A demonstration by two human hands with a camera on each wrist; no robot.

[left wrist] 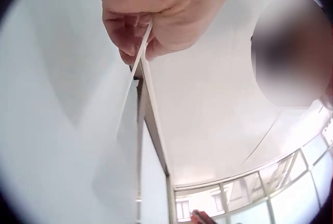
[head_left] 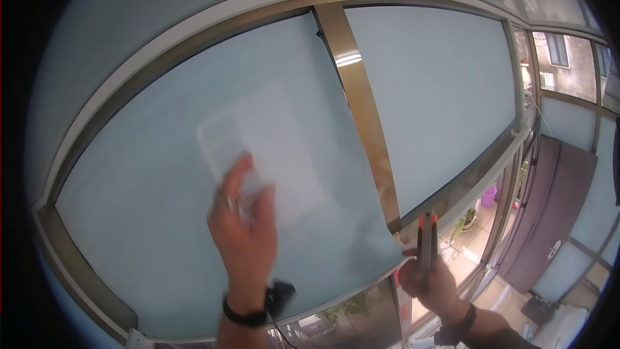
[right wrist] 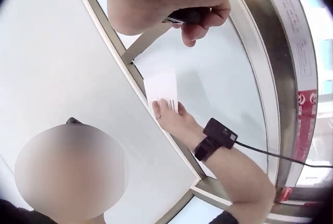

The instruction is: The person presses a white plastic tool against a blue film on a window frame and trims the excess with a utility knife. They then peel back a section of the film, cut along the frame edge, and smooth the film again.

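The left hand (head_left: 244, 226) pinches a thin pale sheet (left wrist: 134, 73) between thumb and fingers, its fingertips close together on one edge; the sheet reaches out beyond them, in front of the large pale pane (head_left: 142, 220). In the left wrist view it shows nearly edge-on, a narrow line running away from the fingertips. In the head view it spreads ahead of the left hand and to its right (blurred there, so I cannot tell its long axis for certain, nor whether it touches the pane). The right hand (head_left: 434, 287) is lower and to the right of the left hand, its fingers curled round a dark tool (head_left: 433, 236) with two orange-tipped arms side by side. The tool's long axis runs up and away from the right hand, its tips near the lower end of the brown upright bar (head_left: 358, 84) and well apart from the sheet. The left hand is plainly the nearer of the two to the sheet, being the one that holds it. Just behind the left hand, a black strap (head_left: 245, 313) and a small black box (head_left: 279, 295) sit at the wrist; beyond the bar, to the right of the left hand, lies a second pale pane (head_left: 439, 90).
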